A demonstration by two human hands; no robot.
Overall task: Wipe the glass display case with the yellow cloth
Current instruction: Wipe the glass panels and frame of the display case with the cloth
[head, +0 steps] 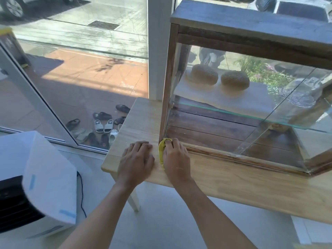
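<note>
A wood-framed glass display case (242,112) stands on a pale wooden table (233,182), near its left end. The right hand (177,159) presses a bunched yellow cloth (161,151) against the case's lower front left corner; the cloth shows under and to the left of the curled fingers gripping it. The left hand (136,161) rests flat, fingers spread, on the table just beside the cloth.
</note>
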